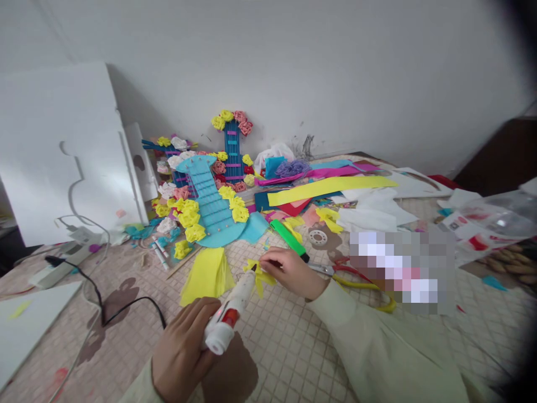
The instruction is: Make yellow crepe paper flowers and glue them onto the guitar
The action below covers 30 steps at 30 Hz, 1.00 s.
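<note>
My left hand (182,350) is closed around a white glue gun (230,313) with a red trigger, its nozzle pointing up and away toward a small yellow paper flower (258,274). My right hand (289,271) pinches that yellow flower, holding it right at the gun's tip above the patterned tablecloth. A folded stack of yellow paper (207,274) lies just left of the flower. A green marker (288,238) lies just beyond my right hand.
A blue paper model with yellow, pink and white paper flowers (210,196) stands at the back. Coloured paper strips (331,187), scissors (335,271), a tape roll (318,238), a power strip (62,263) with a black cord (100,305), and white foam boards (59,151) surround the work spot.
</note>
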Each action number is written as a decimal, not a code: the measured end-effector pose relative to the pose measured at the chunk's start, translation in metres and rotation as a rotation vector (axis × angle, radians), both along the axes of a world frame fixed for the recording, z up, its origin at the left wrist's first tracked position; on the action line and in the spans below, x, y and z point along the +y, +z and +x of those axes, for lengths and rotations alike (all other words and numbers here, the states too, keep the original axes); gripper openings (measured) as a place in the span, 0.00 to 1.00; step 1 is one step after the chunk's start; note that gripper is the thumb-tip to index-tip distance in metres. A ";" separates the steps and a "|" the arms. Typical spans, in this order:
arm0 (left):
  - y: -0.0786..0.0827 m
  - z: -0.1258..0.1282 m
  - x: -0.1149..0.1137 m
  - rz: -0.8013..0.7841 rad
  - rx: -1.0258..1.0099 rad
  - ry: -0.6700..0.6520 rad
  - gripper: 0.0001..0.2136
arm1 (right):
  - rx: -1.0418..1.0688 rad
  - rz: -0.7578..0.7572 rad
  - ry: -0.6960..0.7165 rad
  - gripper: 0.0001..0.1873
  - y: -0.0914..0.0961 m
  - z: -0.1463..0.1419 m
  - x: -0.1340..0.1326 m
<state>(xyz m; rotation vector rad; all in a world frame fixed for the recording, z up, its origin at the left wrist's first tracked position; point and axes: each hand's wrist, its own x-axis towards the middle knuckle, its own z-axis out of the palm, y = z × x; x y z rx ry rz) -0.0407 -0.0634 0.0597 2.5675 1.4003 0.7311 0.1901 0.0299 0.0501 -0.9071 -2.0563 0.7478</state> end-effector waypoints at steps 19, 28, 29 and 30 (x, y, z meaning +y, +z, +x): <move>0.000 -0.003 0.008 -0.066 0.065 -0.047 0.07 | -0.015 0.022 0.004 0.11 -0.001 0.001 0.001; 0.002 -0.002 0.006 -0.045 0.055 -0.027 0.06 | -0.024 0.010 0.003 0.10 0.000 0.001 0.002; 0.001 -0.002 0.006 -0.035 0.057 -0.023 0.06 | -0.025 0.006 0.000 0.10 0.000 0.001 0.002; 0.000 -0.003 0.007 -0.027 0.056 -0.017 0.06 | -0.026 0.002 -0.003 0.10 0.000 0.001 0.002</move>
